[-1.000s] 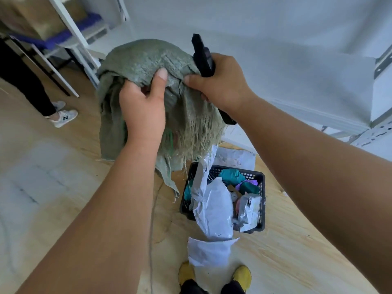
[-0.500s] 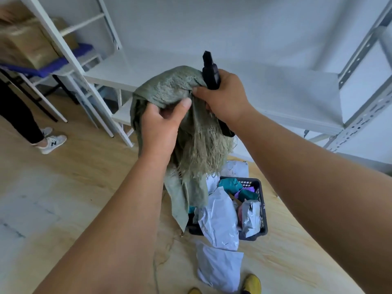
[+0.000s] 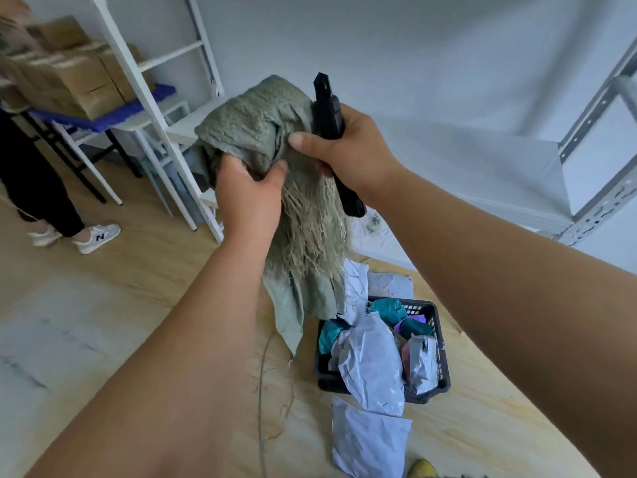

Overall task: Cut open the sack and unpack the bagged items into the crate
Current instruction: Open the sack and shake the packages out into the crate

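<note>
I hold the green sack (image 3: pixel 255 132) bunched in the air above the black crate (image 3: pixel 435 343). My left hand (image 3: pixel 248 198) grips its cloth from below. My right hand (image 3: pixel 348 150) closes around a black cutter (image 3: pixel 329 112) and pinches the sack with the thumb. Grey and teal bags (image 3: pixel 372 367) fill the crate, and one grey bag (image 3: pixel 365 439) lies just beside it on the wooden floor (image 3: pixel 138 257)

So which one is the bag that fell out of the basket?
Find the black plastic crate on the wooden floor, stuffed with teal and grey bags. Just in front of it, nearest the yellow shoe, lies a pale lilac-white plastic mailer bag. It is the one flat on the floor, fully outside the crate.
</note>
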Demonstrator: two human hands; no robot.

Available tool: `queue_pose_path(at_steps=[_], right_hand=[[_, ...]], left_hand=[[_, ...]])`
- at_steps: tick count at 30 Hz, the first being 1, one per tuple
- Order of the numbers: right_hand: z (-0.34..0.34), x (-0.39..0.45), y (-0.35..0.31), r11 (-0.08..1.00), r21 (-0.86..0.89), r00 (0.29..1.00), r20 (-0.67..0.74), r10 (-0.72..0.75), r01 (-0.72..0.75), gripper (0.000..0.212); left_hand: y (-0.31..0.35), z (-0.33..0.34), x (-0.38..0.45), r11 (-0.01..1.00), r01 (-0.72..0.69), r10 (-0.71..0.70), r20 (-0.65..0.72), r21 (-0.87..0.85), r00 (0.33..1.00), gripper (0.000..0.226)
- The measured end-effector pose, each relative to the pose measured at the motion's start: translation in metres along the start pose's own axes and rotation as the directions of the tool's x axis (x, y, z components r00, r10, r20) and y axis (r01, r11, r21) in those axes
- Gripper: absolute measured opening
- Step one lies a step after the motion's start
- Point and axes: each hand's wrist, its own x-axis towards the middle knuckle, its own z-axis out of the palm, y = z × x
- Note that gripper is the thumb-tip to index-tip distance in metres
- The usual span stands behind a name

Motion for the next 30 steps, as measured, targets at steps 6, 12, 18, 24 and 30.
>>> queue_pose_path(at_steps=[6,12,18,24,30], right_hand=[[0.045,0.005,-0.009,1.0,0.026,0.997,0.078,-0.013,0.011,0.021],[0.086,0.012,-0.009,0.998,0.056,0.983,0.18,0.029,-0.04,0.042],[0.114,0.019,0.004,0.997,0.023,0.967,0.244,0.068,-0.076,0.02],[0.129,0.018,0.032,0.992,0.062,0.971,0.218,0.094,-0.109,0.02],[0.128,0.012,0.063,0.984,0.059,0.976,0.151,0.155,-0.166,0.025]], left_hand=[[0.004,-0.051,0.015,0.978,-0.126,0.166,-0.257,0.164,0.952,0.036],[-0.006,-0.093,0.019,0.936,-0.071,0.218,-0.409,0.344,0.886,0.043],[-0.02,-0.118,0.033,0.948,-0.123,0.21,-0.284,0.295,0.936,0.043],[-0.037,-0.125,0.031,0.956,-0.079,0.152,-0.248,0.282,0.957,0.039],[-0.037,-0.117,0.026,0.954,-0.105,0.172,-0.227,0.28,0.958,0.038]])
